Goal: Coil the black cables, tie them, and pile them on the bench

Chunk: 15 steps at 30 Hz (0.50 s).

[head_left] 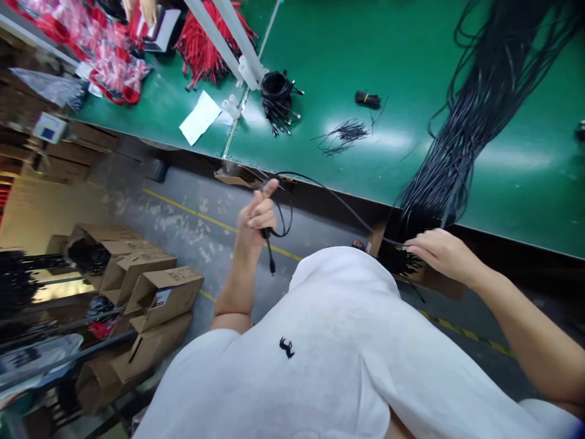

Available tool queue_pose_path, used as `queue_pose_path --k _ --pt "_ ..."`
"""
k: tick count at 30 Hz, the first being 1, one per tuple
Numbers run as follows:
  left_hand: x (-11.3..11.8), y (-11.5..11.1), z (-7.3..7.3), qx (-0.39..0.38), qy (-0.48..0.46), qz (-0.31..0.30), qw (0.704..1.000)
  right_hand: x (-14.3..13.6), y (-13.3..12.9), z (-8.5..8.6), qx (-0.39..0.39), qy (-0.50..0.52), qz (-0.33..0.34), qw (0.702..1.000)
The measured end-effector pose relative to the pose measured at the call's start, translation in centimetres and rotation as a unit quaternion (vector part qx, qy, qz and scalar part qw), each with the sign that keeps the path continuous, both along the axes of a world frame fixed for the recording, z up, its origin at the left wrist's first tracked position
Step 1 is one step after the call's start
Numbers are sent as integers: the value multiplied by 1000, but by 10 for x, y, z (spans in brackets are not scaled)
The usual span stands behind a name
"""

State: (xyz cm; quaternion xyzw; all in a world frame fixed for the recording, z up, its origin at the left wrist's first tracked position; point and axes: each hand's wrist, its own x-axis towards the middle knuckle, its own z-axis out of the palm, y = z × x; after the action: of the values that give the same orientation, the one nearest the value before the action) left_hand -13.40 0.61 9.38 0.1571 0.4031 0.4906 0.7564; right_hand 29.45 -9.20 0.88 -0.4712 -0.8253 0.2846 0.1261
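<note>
A thin black cable runs between my two hands in front of the bench edge. My left hand is closed around one end, the index finger and thumb raised. A small loop of the cable hangs beside those fingers, and its plug dangles below. Farther right, my right hand pinches the same cable with its fingertips. Just behind that hand, a thick bundle of long black cables spills over the bench edge, with many plug ends hanging near an open carton.
On the green bench lie a coiled black cable bundle, loose short ties, a banded tie bundle, white paper and red cables. Another person's hand shows top left. Cardboard boxes stand on the floor.
</note>
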Motion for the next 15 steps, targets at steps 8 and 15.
queue_pose_path --k 8,15 --pt "70 -33 -30 -4 24 -370 929 -89 61 97 16 232 30 972" --pt "75 -47 -10 -30 -66 -372 926 -78 88 62 -74 255 -17 964"
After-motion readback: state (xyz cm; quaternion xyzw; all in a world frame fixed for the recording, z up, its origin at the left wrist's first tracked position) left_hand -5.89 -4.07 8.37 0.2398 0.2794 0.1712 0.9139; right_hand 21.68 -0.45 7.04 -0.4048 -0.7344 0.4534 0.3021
